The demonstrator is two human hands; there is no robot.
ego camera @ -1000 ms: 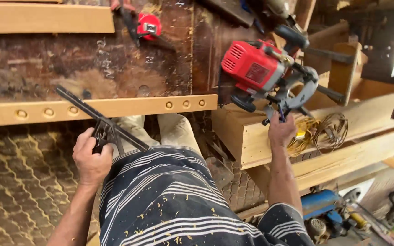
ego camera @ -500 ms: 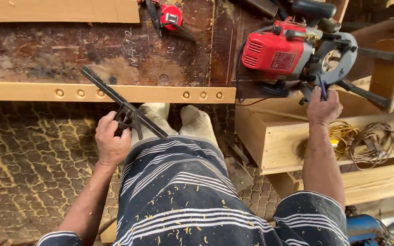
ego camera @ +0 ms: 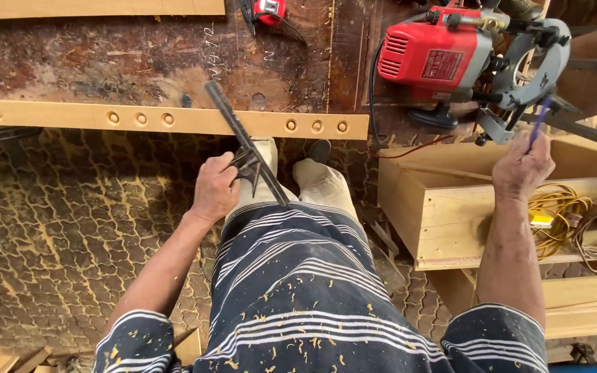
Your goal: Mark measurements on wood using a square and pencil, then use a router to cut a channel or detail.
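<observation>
The combination square (ego camera: pixel 247 145) lies in the middle of the frame, its dark blade running on a diagonal from upper left, where its tip crosses the light wooden strip (ego camera: pixel 174 119) with its rows of round holes, down to lower right beside the person's feet. The left hand (ego camera: pixel 214 188) sits just left of the blade, fingers closed around the square's head, so the long axis passes up and away from the grip towards the workbench (ego camera: pixel 105 62).

At the upper right, the right hand (ego camera: pixel 522 166) is raised and closed on a thin blue pencil-like tool (ego camera: pixel 537 124), its tip touching the grey base of the red router (ego camera: pixel 443 55). Below it stands an open wooden box (ego camera: pixel 437 207) with yellow cable (ego camera: pixel 554 214) beside it.
</observation>
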